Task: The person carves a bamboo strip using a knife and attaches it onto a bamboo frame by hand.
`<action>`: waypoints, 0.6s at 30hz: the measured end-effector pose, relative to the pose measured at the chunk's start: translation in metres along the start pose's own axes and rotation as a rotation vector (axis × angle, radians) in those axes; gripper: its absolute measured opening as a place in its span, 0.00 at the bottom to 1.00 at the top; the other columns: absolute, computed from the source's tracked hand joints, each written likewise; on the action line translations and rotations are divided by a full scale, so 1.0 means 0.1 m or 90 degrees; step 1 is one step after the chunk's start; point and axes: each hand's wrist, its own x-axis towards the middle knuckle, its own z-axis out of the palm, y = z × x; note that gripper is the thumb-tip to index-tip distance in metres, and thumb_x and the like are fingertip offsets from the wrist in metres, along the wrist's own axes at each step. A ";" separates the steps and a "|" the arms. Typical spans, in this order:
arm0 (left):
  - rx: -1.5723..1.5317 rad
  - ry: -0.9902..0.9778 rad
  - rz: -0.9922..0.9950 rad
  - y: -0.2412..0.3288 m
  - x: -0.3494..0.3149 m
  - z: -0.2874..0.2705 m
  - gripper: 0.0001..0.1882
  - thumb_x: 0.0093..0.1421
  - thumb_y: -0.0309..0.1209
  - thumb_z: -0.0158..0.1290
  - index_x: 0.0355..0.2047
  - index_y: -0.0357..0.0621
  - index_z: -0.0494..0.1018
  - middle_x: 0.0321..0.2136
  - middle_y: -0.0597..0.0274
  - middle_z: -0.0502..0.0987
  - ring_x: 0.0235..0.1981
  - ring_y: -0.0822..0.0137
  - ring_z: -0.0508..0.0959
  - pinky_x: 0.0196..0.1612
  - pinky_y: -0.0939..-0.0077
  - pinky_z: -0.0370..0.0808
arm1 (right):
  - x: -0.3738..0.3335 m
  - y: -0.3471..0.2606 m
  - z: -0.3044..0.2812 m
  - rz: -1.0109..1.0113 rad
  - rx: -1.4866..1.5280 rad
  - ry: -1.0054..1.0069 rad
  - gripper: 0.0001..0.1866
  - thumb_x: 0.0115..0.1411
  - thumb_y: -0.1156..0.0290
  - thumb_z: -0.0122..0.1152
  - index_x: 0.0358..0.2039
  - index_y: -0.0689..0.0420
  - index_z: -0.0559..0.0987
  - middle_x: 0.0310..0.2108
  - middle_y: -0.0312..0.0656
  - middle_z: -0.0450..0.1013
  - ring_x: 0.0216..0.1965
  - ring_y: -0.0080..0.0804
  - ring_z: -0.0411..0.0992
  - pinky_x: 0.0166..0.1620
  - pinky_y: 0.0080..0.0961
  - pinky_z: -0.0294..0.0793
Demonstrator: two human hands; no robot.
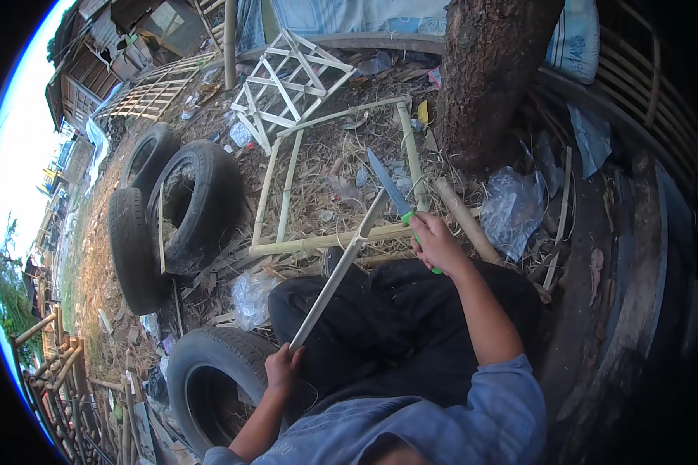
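Note:
My left hand [282, 367] is closed around the lower end of a split bamboo strip [327, 293], which slants up and away over my lap. In my right hand [437, 243] is a knife [389, 186] with a green handle, its blade pointing up and to the left. The blade is close to the strip's far end; whether they touch I cannot tell. Beneath them on the ground lies a rectangular bamboo frame [318, 245], its near bar passing under the strip. Farther off stands a lattice of pale bamboo slats [293, 84].
Old tyres [202, 205] lie to the left, with another tyre [221, 349] by my left arm. A tree trunk [495, 77] rises at the far right. Clear plastic bags [512, 211] and a thick bamboo piece [467, 220] lie on the right. Straw and shavings litter the ground.

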 end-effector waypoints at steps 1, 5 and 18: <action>0.007 0.005 -0.002 0.01 0.00 0.00 0.17 0.57 0.44 0.57 0.27 0.41 0.73 0.17 0.45 0.74 0.24 0.44 0.77 0.27 0.55 0.71 | 0.00 0.02 -0.01 -0.008 -0.017 -0.007 0.14 0.69 0.60 0.40 0.39 0.58 0.70 0.14 0.31 0.61 0.09 0.17 0.58 0.10 0.18 0.58; 0.003 0.005 -0.002 0.02 0.00 -0.02 0.17 0.57 0.43 0.57 0.27 0.41 0.72 0.17 0.45 0.74 0.24 0.44 0.77 0.27 0.55 0.71 | -0.01 -0.01 -0.02 0.000 -0.018 -0.024 0.14 0.69 0.62 0.40 0.39 0.59 0.70 0.14 0.32 0.62 0.09 0.16 0.59 0.10 0.19 0.58; 0.036 0.047 0.016 0.16 -0.05 -0.01 0.15 0.58 0.39 0.56 0.27 0.38 0.72 0.17 0.45 0.73 0.23 0.44 0.76 0.26 0.56 0.70 | -0.08 0.00 -0.04 -0.119 -0.254 0.049 0.14 0.68 0.64 0.42 0.38 0.61 0.71 0.13 0.33 0.62 0.09 0.20 0.59 0.12 0.24 0.60</action>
